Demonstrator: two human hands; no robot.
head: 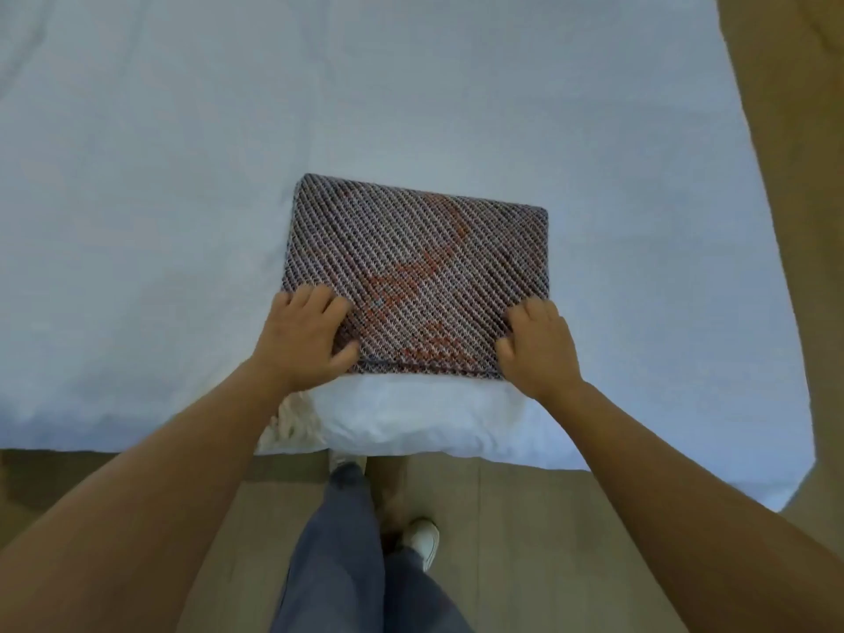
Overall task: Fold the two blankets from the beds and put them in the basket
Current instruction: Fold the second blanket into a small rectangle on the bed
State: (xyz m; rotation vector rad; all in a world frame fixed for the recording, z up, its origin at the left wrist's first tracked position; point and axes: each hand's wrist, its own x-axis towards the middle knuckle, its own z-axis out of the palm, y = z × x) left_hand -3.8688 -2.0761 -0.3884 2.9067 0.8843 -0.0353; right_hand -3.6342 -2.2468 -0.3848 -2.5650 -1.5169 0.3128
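Note:
A woven blanket (418, 267), grey with diagonal stripes and orange patches, lies folded into a compact rectangle near the front edge of the bed (160, 198). My left hand (303, 340) rests on its near left corner, fingers curled over the edge and thumb along the front. My right hand (539, 344) grips the near right corner the same way. The basket and a second blanket are out of sight.
The white bed sheet stretches far to the left and back. A fringed cloth (292, 424) hangs over the bed's front edge just below the blanket. Wooden floor (525, 541) runs in front and along the right side; my legs and white shoes stand there.

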